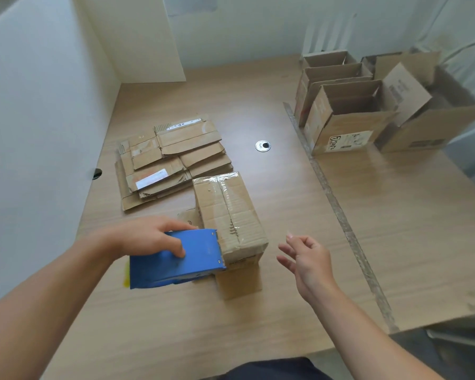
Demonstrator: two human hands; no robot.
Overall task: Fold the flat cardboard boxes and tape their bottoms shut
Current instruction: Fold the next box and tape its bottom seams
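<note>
**Worktop**: light wood grain, filling most of the frame. A strip of clear tape runs across it from upper centre to lower right.

**Box in hand:** one folded cardboard box stands at centre frame with its flaps closed on the upward face. Clear tape lies along the centre seam and over the far edge. A loose flap rests flat on the worktop at its near end.

**Left hand**: lower left of centre, fingers curled over the top of a blue tape dispenser, grasping it. The dispenser's front edge meets the near left corner of the box. That spot is blurred, so it cannot be told whether tape joins the two.

**Right hand**: lower right of centre, near the box but apart from it. The fingers are loosely spread and released, grasping nothing.

**Stock:** a stack of flat boxes lies left of centre, its lower right corner just beside the folded box.

**Assembled:** a row of open boxes stands at upper right, tops open, with a larger open box just beside them on the right.

**Other:** a round metal grommet sits in the worktop between the stack and the row.
</note>
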